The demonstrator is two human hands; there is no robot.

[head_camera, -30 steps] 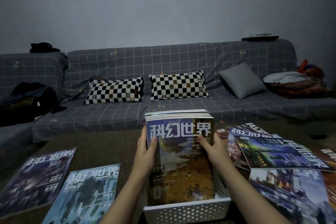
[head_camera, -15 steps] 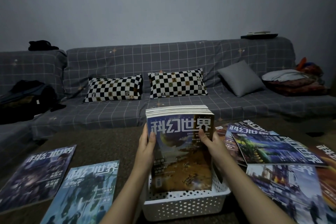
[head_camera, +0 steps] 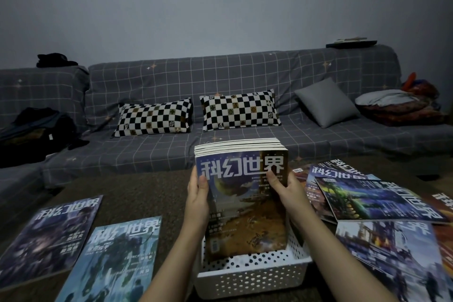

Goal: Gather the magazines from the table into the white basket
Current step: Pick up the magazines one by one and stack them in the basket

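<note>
A stack of magazines (head_camera: 245, 193) stands upright in the white basket (head_camera: 250, 274), its long axis running almost vertical, with the title line at the top and the front cover facing the person; the lower edge is down inside the basket and the top edges of the pages lean a little away toward the sofa (head_camera: 220, 86). The left hand (head_camera: 197, 200) holds the left edge of the stack, thumb on the cover and fingers curled behind, so its grip is closed around the stack. The right hand (head_camera: 285, 191) holds the right edge in the same way, thumb lying over the cover. The basket sits on the dark bench (head_camera: 137, 191), close to the person. Two more magazines lie flat on the bench to the left, the darker one (head_camera: 46, 238) beside the pale blue one (head_camera: 117, 260), both tilted slightly, titles pointing away from the person. On the right a loose pile of overlapping magazines (head_camera: 377, 201) lies flat, turned at different angles.
</note>
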